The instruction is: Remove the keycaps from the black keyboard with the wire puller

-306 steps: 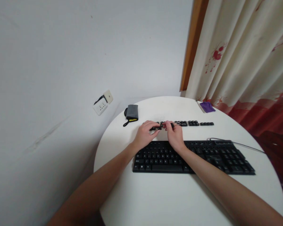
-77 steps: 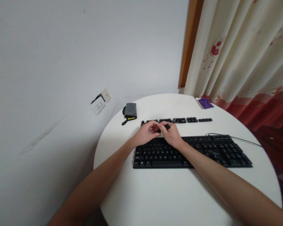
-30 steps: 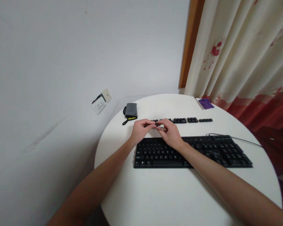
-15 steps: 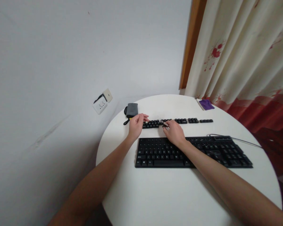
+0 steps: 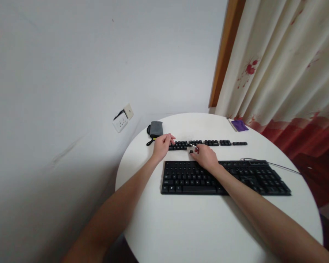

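Observation:
A black keyboard (image 5: 227,177) lies across the round white table (image 5: 208,226). Behind it runs a row of loose black keycaps (image 5: 205,143). My left hand (image 5: 162,144) rests at the left end of that row, fingers curled down onto the keycaps; what it grips, if anything, is hidden. My right hand (image 5: 205,155) sits just behind the keyboard's top edge, pinching a small metal tool (image 5: 193,146) whose tip points toward the keycap row. A single dark keycap (image 5: 191,152) lies by that hand's fingers.
A grey pouch with a black strap (image 5: 155,130) lies at the table's back left. A purple item (image 5: 239,125) sits at the back right near the curtain (image 5: 285,73). The keyboard cable (image 5: 279,166) runs off to the right. A wall socket (image 5: 121,122) is on the left wall.
My hands, joined over a keycap one second ago, have parted. The left went to the row's left end; the right stays by the keyboard with the tool.

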Tool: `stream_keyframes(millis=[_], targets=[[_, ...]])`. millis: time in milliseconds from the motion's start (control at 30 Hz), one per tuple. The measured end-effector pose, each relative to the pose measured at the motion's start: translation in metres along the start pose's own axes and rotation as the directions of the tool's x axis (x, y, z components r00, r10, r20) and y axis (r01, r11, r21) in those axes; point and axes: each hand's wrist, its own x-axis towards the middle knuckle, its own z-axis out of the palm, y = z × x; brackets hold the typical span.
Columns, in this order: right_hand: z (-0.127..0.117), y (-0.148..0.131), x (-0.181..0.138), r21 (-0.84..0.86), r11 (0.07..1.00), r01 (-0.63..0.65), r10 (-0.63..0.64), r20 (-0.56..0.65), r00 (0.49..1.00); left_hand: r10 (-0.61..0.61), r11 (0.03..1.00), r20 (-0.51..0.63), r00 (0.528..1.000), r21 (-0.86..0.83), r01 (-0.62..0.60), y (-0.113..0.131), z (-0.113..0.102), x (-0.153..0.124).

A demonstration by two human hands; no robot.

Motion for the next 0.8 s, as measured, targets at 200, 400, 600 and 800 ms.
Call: stream_keyframes(millis=[200, 400, 600, 800], targets=[[0.0, -0.004, 0.008, 0.003, 0.997, -0.077, 0.077, 0.092, 0.993, 0.002, 1.0, -0.033, 0.999, -0.021, -0.003, -0.002, -0.002, 0.002], [0.003, -0.012, 0.02, 0.009, 0.991, -0.133, 0.132, 0.09, 0.987, 0.003, 0.999, -0.021, 1.0, -0.035, -0.003, 0.001, -0.003, 0.001], [0.008, -0.016, 0.026, 0.027, 0.982, -0.186, 0.184, 0.066, 0.981, 0.008, 1.0, -0.005, 1.0, -0.029, -0.009, 0.001, -0.005, 0.0], [0.012, -0.016, 0.027, 0.04, 0.977, -0.209, 0.207, 0.044, 0.977, 0.01, 1.0, 0.006, 1.0, -0.023, -0.01, 0.0, -0.004, 0.0]])
